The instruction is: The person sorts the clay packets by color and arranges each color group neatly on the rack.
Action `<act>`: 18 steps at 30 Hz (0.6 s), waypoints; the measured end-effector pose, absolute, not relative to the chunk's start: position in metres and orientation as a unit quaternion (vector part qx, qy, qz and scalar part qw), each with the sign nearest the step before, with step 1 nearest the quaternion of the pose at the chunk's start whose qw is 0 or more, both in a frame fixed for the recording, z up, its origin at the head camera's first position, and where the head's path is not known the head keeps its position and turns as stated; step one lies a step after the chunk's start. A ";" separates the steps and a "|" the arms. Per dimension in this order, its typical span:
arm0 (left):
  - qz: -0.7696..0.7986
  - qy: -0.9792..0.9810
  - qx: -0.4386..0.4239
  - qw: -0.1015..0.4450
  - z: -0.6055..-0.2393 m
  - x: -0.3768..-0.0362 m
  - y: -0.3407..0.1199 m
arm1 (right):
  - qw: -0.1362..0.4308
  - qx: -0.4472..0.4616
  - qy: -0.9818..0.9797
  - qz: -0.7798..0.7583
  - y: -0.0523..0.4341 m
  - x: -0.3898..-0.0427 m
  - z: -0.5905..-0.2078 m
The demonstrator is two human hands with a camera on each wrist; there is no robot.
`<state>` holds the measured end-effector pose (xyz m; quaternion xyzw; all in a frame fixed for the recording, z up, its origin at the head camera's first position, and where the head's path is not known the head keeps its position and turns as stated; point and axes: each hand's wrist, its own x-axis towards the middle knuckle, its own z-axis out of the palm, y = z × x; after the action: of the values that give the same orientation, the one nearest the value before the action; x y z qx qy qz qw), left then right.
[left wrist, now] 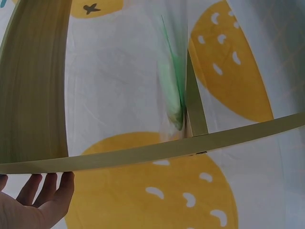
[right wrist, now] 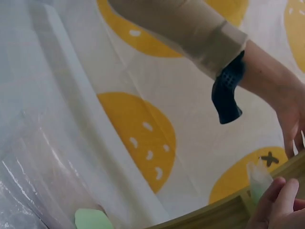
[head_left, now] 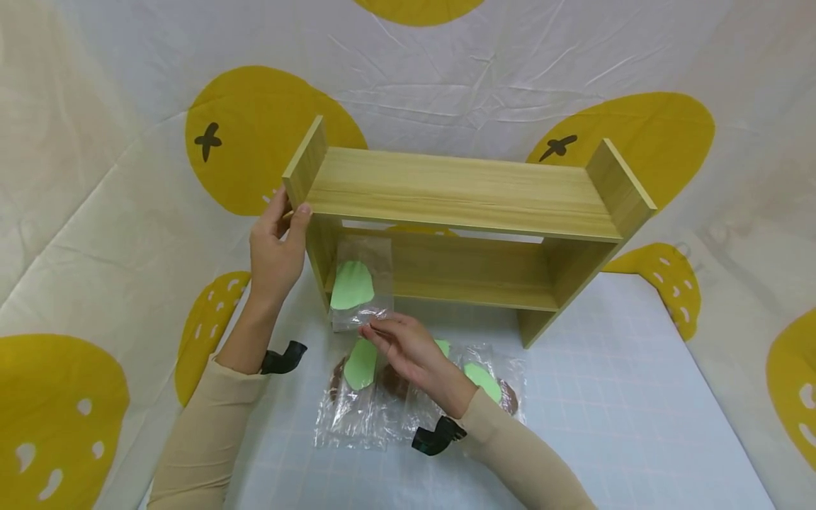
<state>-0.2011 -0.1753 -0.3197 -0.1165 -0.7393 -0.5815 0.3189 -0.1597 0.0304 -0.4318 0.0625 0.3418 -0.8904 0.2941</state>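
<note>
A light wooden shelf point(head_left: 459, 191) stands on the table. My left hand point(head_left: 278, 241) grips its left side panel near the top. My right hand point(head_left: 398, 340) pinches the lower edge of a clear packet with a green leaf shape point(head_left: 353, 285) and holds it upright against the shelf's lower left opening. In the left wrist view the packet point(left wrist: 174, 81) is seen edge-on behind the shelf's boards point(left wrist: 143, 155), with the fingers point(left wrist: 43, 186) below. The right wrist view catches my fingertips point(right wrist: 279, 200) on the packet's corner point(right wrist: 258, 179).
Several more clear packets point(head_left: 360, 397) with green and brown shapes lie flat on the table in front of the shelf, partly under my right forearm. A white cloth with yellow lemon prints point(head_left: 255, 142) covers the backdrop and sides. The gridded tabletop point(head_left: 605, 397) stretches to the right.
</note>
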 end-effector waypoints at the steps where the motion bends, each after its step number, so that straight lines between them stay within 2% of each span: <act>1: -0.581 -0.740 -0.116 0.319 -0.320 -0.201 -0.175 | 0.295 0.065 0.333 -0.893 0.030 -0.160 -0.431; 18: -0.580 -0.743 -0.109 0.316 -0.322 -0.202 -0.177 | 0.266 0.086 0.249 -0.927 0.020 -0.169 -0.427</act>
<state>-0.2016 -0.1767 -0.3217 -0.1092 -0.7427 -0.5804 0.3156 -0.1691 0.0197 -0.4275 0.0859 0.2490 -0.9274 0.2658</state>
